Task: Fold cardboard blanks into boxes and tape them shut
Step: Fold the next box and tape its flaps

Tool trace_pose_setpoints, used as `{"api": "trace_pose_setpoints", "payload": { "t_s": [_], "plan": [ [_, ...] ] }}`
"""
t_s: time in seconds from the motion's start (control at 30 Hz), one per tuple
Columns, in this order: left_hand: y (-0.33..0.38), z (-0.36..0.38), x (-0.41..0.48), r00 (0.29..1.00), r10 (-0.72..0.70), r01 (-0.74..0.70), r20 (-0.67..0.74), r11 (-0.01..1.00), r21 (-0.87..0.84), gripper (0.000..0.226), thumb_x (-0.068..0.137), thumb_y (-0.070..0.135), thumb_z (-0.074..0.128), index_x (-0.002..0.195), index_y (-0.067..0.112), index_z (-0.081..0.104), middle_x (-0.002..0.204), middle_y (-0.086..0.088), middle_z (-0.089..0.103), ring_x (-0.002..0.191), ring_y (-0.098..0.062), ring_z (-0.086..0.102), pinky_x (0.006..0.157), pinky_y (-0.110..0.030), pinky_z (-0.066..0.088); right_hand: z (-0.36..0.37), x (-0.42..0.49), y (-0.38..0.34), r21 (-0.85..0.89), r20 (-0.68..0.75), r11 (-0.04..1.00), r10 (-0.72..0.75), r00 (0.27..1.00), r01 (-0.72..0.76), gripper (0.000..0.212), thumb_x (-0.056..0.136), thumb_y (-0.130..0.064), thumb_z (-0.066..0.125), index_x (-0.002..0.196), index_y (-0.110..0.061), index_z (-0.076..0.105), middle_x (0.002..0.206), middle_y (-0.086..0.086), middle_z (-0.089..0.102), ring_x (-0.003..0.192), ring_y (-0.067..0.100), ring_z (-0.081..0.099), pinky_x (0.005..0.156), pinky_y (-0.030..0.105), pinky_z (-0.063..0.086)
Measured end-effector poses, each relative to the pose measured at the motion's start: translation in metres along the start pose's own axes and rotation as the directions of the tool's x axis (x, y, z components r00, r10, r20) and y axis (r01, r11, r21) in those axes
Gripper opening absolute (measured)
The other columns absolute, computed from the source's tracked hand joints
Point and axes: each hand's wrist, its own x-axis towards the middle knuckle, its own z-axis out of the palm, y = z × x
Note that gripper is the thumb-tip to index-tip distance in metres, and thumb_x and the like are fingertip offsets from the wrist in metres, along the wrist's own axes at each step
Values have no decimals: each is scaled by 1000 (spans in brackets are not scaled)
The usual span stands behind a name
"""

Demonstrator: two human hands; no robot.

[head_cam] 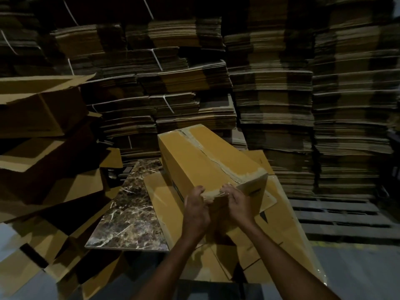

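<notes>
Head view, dim light.

Box point(207, 161): folded, closed, lying tilted on a flat blank point(158, 198) that covers the right part of the marble-patterned worktop point(129, 213). Its long axis runs away from the person, near end lower right, far end upper left. A strip of tape point(213, 158) runs along the top seam from the far end to the near end; it looks wrinkled and uneven.

Hands: both at the near top edge of the box, close together but not touching.
- Left hand point(195, 204): fingers curled over the near edge, gripping it.
- Right hand point(234, 201): fingers curled on the same edge just beside the left, near the corner.
- Between the two hands the edge looks pale and rumpled. Cannot tell whether that is tape or torn cardboard.

Surroundings:
- More flat cardboard lies under and to the right of the box, overhanging the worktop.
- Open boxes point(39, 109) pile up at left, flaps loose.
- Stacks of blanks point(270, 94) fill the whole background; some bundles are tied with white strapping.
- Pallet point(337, 217) at right, on a grey floor point(363, 276).
</notes>
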Motion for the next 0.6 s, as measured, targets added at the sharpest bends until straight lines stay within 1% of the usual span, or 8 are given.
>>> {"api": "trace_pose_setpoints", "payload": {
  "t_s": [0.13,0.23,0.33,0.4,0.47,0.5,0.57,0.6],
  "plan": [
    [-9,2,13,950,154,-217,272,952,218,40,106,42,41,136,21,57,135,1,55,126,-16,42,113,-44,33,-26,-2,-30,221,82,945,229,970,-242,29,108,-22,45,108,-25,74,109,-11,71,104,8,63,76,20,47],
    [-18,-2,19,922,224,-314,317,910,272,37,105,36,43,135,20,59,130,-1,53,124,-18,40,120,-47,24,-45,2,-36,502,116,786,353,928,-362,34,109,-21,41,106,-6,71,102,5,77,99,16,71,87,29,53],
    [-31,-12,19,866,328,-459,378,823,335,37,101,38,46,132,20,55,123,-1,53,118,-20,48,119,-48,26,-60,2,-23,638,109,677,393,913,-367,36,108,-20,40,82,-9,63,80,5,73,86,22,70,91,37,52],
    [-39,-18,19,856,357,-488,375,798,353,33,99,30,53,129,17,56,119,-3,54,114,-22,50,118,-48,31,-68,6,-19,785,50,531,457,888,-317,33,105,-18,42,73,-16,53,67,3,56,69,20,57,88,41,51],
    [-53,-27,17,883,330,-448,333,806,387,28,98,21,60,125,14,59,119,-4,55,114,-25,51,113,-48,37,-86,12,-14,898,18,356,554,832,-257,34,104,-21,42,70,-19,45,61,-1,43,58,16,42,74,39,52],
    [-61,-33,16,906,301,-406,297,814,415,28,95,16,62,123,13,60,119,-5,55,115,-26,51,109,-48,40,-98,14,-15,916,10,316,595,804,-246,34,104,-26,41,70,-21,44,59,-3,39,56,14,37,64,33,48],
    [-77,-47,13,943,245,-324,224,824,464,31,90,9,66,120,12,61,122,-7,55,119,-28,50,107,-51,42,-120,15,-12,880,-27,380,639,768,-286,29,101,-34,39,76,-21,48,60,-4,42,55,12,34,52,25,35],
    [-81,-52,12,953,224,-296,202,823,484,32,88,9,67,120,12,61,122,-7,56,121,-28,50,109,-51,40,-125,15,-6,821,-47,462,642,765,-337,26,100,-35,38,86,-19,52,66,-2,47,56,12,36,50,25,34]
  ]
}}
